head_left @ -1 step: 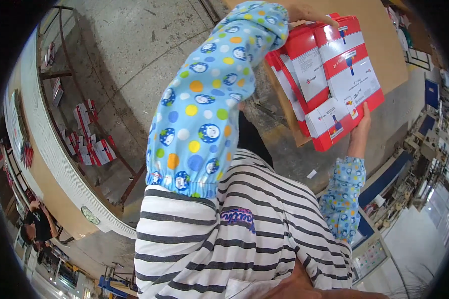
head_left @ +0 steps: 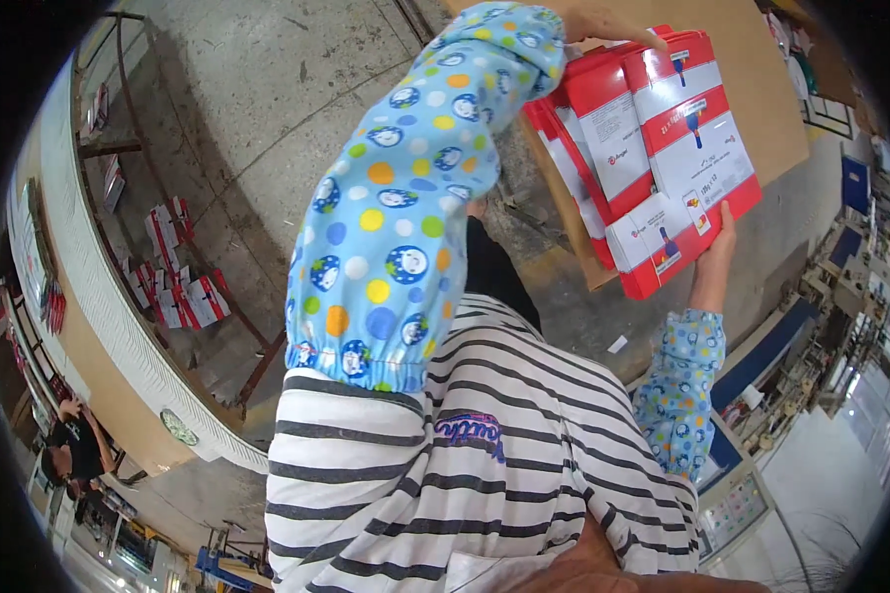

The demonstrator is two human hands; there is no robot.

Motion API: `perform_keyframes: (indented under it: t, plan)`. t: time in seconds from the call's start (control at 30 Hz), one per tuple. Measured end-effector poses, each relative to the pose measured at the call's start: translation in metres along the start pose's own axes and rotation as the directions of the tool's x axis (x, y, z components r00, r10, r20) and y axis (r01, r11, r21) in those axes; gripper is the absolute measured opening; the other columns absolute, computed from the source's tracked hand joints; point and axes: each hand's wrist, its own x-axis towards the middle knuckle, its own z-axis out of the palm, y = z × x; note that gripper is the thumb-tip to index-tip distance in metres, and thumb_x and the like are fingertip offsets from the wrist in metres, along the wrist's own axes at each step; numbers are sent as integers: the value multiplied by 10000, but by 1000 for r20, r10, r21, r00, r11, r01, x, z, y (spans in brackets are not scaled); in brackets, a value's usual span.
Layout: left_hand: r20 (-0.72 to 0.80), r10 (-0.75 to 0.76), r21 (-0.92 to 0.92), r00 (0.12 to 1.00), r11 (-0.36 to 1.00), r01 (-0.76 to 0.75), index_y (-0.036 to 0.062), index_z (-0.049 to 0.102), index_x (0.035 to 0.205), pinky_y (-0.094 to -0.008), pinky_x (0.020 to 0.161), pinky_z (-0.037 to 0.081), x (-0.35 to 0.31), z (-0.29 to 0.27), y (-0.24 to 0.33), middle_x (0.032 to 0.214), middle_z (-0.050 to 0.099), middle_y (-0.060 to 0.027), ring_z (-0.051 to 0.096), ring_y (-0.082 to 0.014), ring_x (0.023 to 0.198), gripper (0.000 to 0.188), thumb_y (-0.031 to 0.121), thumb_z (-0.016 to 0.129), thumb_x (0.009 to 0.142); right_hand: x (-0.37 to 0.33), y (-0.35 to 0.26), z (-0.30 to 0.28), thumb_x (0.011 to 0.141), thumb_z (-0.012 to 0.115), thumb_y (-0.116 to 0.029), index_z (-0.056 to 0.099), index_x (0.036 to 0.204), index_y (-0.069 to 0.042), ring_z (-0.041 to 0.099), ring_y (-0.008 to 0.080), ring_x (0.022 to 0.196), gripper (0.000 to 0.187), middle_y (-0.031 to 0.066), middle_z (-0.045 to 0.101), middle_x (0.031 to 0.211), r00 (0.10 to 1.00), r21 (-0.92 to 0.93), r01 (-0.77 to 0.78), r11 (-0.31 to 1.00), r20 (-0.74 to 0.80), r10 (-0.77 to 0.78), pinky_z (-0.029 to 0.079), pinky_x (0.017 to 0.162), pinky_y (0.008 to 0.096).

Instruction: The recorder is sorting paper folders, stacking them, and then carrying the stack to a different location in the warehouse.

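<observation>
A stack of flat red and white printed cartons (head_left: 702, 158) lies tilted over a brown cardboard sheet, its pieces fanned and overlapping. My left hand (head_left: 611, 24) reaches across to the stack's far edge, fingers bent over it; part of this hand is hidden by the sleeve and the picture's top edge. On the near right side, my right hand (head_left: 717, 252) grips the lower edge, a finger showing on the red border. Its other fingers are under the stack. Both forearms wear light-blue dotted sleeve covers (head_left: 386, 227).
The brown cardboard sheet (head_left: 776, 99) spreads beneath and beyond the stack. At left, a curved pale table edge (head_left: 119, 287) stands near a metal frame with more red and white cartons (head_left: 183, 272). A person (head_left: 77, 445) is at far left. Machines (head_left: 845, 287) line the right.
My left sleeve and hand have shifted very slightly to the left. The stack and my right hand look almost unmoved.
</observation>
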Motion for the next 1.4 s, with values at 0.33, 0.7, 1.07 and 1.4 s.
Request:
perform_keyframes:
  t: [0.33,0.7,1.07,1.4]
  plan:
    - [-33,39,-28,999,999,-40,313,360,1429,-333,829,474,-11,-72,-57,1384,453,-93,511,-227,1111,483,367,459,960,-6,1,13,956,483,-424,402,1342,16,572,300,1139,591,188,535,1290,1000,4,-8,1000,-4,8,505,916,460]
    - [-26,-253,-100,967,963,250,417,389,1417,-402,967,416,36,-78,-13,1411,418,-166,484,-322,1191,501,572,369,941,-21,32,6,810,500,-725,431,1365,-80,521,286,1193,853,118,508,1351,997,110,66,992,37,-70,438,980,479]
    - [89,-483,-402,871,783,475,0,541,1269,-321,1019,407,116,-62,42,1247,597,-96,557,-179,1148,653,473,667,838,29,35,-11,896,339,-699,480,1347,-80,565,246,1047,779,99,566,1270,965,86,-241,967,-86,248,432,863,421]
    - [51,-593,-358,804,741,569,25,365,1412,-392,1066,375,158,-63,72,1390,472,-118,462,-247,1270,708,470,578,904,57,1,-41,946,440,-290,600,1186,-14,620,273,976,399,174,646,1080,975,-178,-163,970,-182,130,468,868,383]
